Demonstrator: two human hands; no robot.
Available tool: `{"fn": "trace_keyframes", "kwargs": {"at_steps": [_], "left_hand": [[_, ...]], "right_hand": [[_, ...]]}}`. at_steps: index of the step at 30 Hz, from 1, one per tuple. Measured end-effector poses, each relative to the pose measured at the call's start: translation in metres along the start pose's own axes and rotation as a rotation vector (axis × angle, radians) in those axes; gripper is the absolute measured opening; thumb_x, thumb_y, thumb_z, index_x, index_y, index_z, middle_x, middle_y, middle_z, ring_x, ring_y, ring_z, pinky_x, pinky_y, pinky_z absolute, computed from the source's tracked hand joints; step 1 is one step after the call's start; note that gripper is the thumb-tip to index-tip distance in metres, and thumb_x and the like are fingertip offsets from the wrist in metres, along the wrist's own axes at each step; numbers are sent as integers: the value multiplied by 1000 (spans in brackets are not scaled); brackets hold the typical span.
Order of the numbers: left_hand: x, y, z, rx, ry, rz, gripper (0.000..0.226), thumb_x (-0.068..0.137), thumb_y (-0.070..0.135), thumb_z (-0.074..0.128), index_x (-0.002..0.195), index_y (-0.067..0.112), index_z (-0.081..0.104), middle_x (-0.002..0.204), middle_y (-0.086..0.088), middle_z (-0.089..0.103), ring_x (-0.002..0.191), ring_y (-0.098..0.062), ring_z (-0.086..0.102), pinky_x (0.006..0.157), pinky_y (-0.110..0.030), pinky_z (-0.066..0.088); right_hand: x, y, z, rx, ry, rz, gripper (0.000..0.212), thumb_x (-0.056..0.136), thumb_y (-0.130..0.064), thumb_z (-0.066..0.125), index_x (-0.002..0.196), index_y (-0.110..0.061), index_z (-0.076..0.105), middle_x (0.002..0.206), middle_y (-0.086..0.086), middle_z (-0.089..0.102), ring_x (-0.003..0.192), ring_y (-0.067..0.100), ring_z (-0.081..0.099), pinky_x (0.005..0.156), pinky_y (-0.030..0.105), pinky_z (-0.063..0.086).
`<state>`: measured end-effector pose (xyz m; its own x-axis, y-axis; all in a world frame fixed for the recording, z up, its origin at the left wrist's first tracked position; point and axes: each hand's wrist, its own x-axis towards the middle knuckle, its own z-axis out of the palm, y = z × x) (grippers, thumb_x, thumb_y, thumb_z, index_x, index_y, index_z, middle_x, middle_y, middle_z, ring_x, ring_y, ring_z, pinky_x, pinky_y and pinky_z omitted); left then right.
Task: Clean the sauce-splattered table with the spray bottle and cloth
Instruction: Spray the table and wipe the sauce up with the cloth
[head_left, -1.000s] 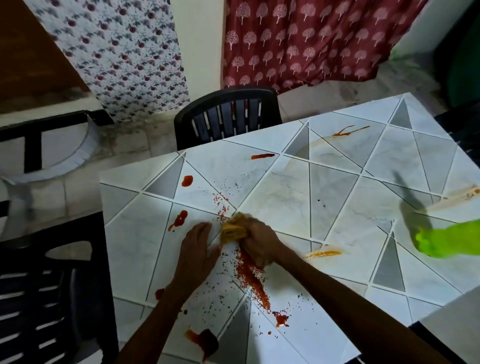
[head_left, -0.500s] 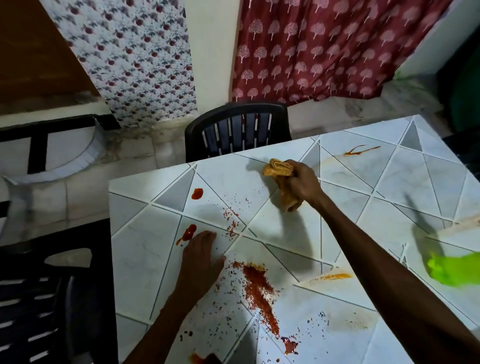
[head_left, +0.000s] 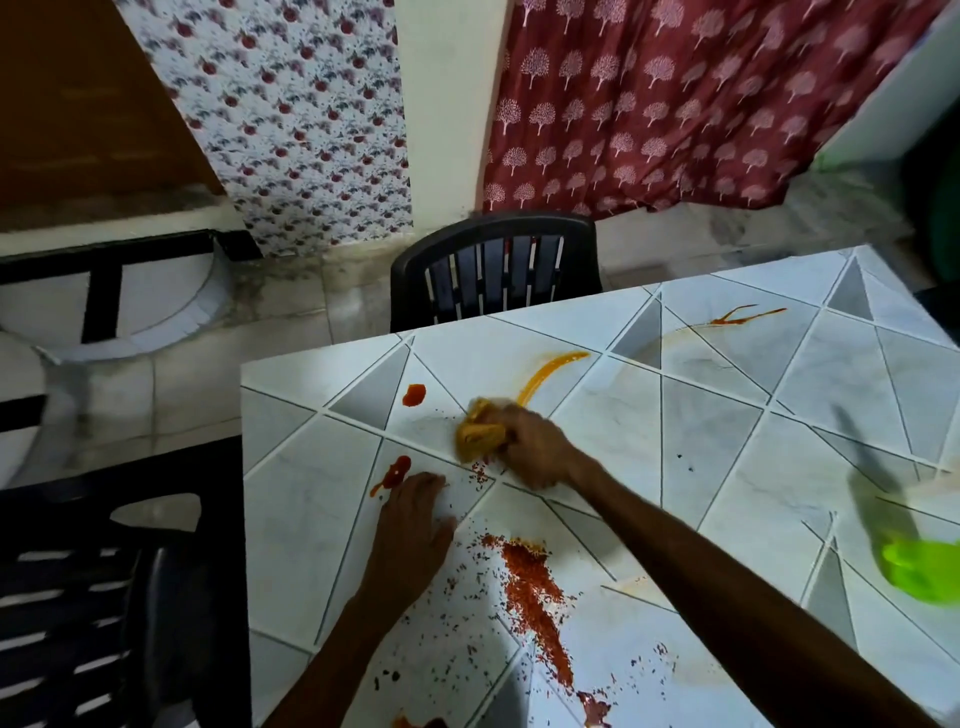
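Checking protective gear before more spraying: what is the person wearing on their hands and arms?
Nothing visible: the left hand and right hand are bare, with no gloves, rings, watch or bracelets. Both forearms are uncovered to the frame edge; no sleeves show.

Green spray bottle (head_left: 919, 571) blurred and cut off by the right edge; nozzle and label not discernible. Cloth (head_left: 478, 430) partly covered by the right hand (head_left: 535, 447); full extent not determinable. Sauce blot (head_left: 418, 722) truncated at the bottom edge. Near chair (head_left: 104, 597) cut off at left.
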<state>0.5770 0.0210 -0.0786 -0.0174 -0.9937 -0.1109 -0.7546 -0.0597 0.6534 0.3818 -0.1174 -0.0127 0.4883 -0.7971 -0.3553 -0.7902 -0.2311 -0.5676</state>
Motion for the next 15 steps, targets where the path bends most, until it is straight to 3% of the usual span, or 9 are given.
{"fn": "trace_keyframes", "kwargs": {"at_steps": [2,4,6,9,13,15], "left_hand": [[-2,0,-4,-13,-5,-33,53,93,41,51,135,9,54,137,-12,53,129,-28,47,108,-43,41],[-4,-1,-7,-7,-19,-56,47,94,35,54,134,11,55,137,-12,54,128,-28,48,108,-45,42],[-9,-7,-5,9,-36,-43,57,93,46,42,135,10,54,138,-11,53,128,-26,47,108,-46,42],[-13,-10,-4,10,-33,-25,60,93,49,37,136,11,54,138,-8,52,128,-23,46,109,-38,39],[-17,-11,-7,-2,-21,-3,56,94,47,42,134,11,56,134,-9,54,125,-24,49,105,-43,44],[-20,-13,-12,-29,16,-22,55,93,48,44,133,12,57,135,-8,55,126,-24,49,105,-44,45]], "right_hand": [[-24,-2,24,10,-98,25,52,90,-26,53,142,-26,56,136,8,58,121,27,56,97,37,48],[-45,-3,44,-21,-176,-1,55,92,-26,56,147,-30,49,140,8,55,125,28,53,96,34,43],[-63,-1,57,-44,-252,-10,56,92,-20,61,146,-31,51,142,6,53,126,26,52,92,29,40],[-70,3,53,-36,-335,-25,53,90,-23,60,143,-26,55,130,7,58,115,24,55,90,28,40],[-46,8,12,135,-139,91,62,76,-17,51,137,-14,61,134,11,64,123,26,57,105,40,47],[-27,8,-14,213,-7,174,53,85,-6,54,137,-13,60,138,12,62,128,29,56,108,36,43]]}}
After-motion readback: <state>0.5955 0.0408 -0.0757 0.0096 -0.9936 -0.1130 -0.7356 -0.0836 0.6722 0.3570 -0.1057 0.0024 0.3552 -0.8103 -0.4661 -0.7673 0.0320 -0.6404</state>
